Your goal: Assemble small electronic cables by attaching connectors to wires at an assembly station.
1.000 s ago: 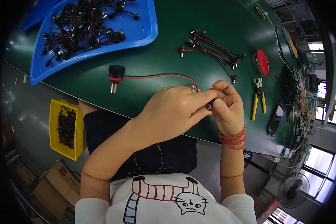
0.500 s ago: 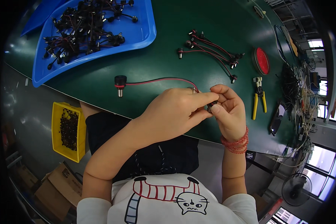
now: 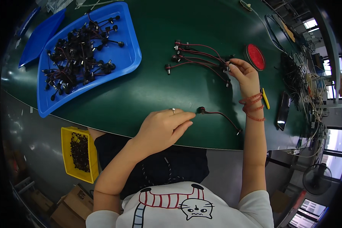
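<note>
My left hand (image 3: 165, 124) hovers over the near part of the table with its fingers stretched out, holding nothing. Just past its fingertips lies a single red-and-black wire lead (image 3: 218, 113), with a black round connector (image 3: 202, 110) at one end and a small metal-tipped plug (image 3: 238, 132) at the other. Further off, my right hand (image 3: 245, 75) pinches the right-hand end of a lead in a loose row of similar leads (image 3: 195, 62). The fingers partly hide that end.
A blue tray (image 3: 135, 57) heaped with leads stands at the left. Past my right hand are a round red tin (image 3: 255, 57), yellow-handled pliers (image 3: 266, 99) partly behind my forearm, and a dark phone-like slab (image 3: 283, 112). A yellow bin (image 3: 94, 152) of small black parts sits below the table edge.
My hands have parted. The lead they were working on now lies on the table near my left hand. My right hand has reached away to the row of leads. The view has shifted.
</note>
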Demonstrator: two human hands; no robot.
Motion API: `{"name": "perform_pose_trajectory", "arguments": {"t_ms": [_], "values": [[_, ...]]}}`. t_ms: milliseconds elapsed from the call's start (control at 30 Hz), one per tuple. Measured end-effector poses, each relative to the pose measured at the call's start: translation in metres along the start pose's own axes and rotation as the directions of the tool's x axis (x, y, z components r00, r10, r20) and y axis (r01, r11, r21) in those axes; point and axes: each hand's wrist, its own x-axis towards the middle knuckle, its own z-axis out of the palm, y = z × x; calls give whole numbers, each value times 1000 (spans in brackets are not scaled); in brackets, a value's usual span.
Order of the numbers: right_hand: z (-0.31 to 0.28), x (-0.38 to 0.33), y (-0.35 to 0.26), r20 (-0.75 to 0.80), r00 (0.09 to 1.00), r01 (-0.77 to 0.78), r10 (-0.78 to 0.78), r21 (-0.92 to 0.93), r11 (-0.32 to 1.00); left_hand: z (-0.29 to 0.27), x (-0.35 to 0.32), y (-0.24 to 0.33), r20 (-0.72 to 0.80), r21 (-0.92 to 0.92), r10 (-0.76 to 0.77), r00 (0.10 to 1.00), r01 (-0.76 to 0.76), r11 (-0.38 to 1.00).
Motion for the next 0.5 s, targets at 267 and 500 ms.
{"name": "perform_pose_trajectory", "arguments": {"t_ms": [267, 500], "values": [[-21, -38, -6, 5, 977, 183, -215, -546, 818, 6, 18, 1, -72, 155, -101, 992, 112, 982], [-26, -129, -23, 318, 947, 195, 33, -658, 728, 28, 33, 13, 89, 313, -121, 989, 88, 946]]}}
